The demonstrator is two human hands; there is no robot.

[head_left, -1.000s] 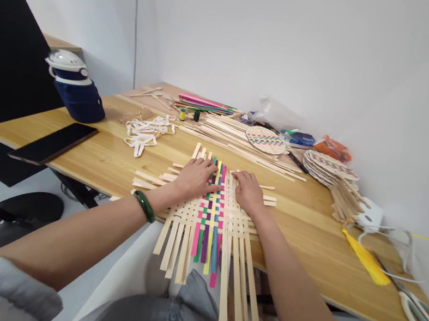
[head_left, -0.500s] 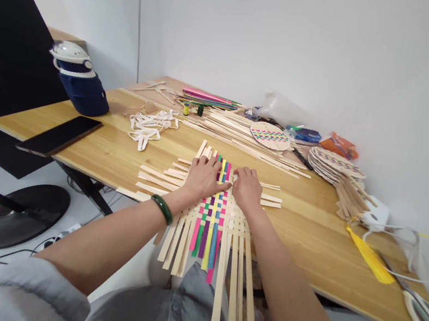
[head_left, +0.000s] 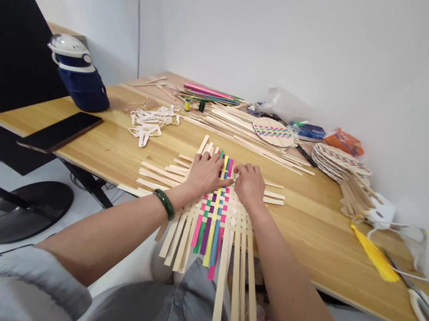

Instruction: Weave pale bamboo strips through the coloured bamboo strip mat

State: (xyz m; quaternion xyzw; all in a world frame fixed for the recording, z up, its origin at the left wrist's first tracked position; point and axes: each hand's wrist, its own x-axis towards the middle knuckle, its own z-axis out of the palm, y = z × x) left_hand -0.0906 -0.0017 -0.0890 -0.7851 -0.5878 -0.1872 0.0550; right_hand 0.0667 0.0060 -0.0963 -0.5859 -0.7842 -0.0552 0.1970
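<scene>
A woven mat of pale strips (head_left: 238, 221), with pink, green, purple, yellow and blue strips (head_left: 213, 226) down its middle, lies at the front table edge, its long ends hanging over. My left hand (head_left: 204, 173) rests on the mat's upper left, fingers spread and thumb stretched toward the right across the coloured strips. My right hand (head_left: 249, 185) is on the upper right part, fingers curled at the pale strips beside the pink one. Its fingertips are bent down against the weave; what lies between them is too small to make out. A green bangle (head_left: 164, 205) circles my left wrist.
A phone (head_left: 60, 131) and blue bottle (head_left: 82, 83) stand left, near white ribbon (head_left: 149, 124). Loose strips (head_left: 225, 122) and a round woven piece (head_left: 273, 131) lie behind. At right are stacked woven rounds (head_left: 338, 163), a yellow tassel (head_left: 375, 254) and scissors (head_left: 426, 314).
The view has shifted slightly. Both hands stay at nearly the same place on the mat, with my right fingers a little more curled.
</scene>
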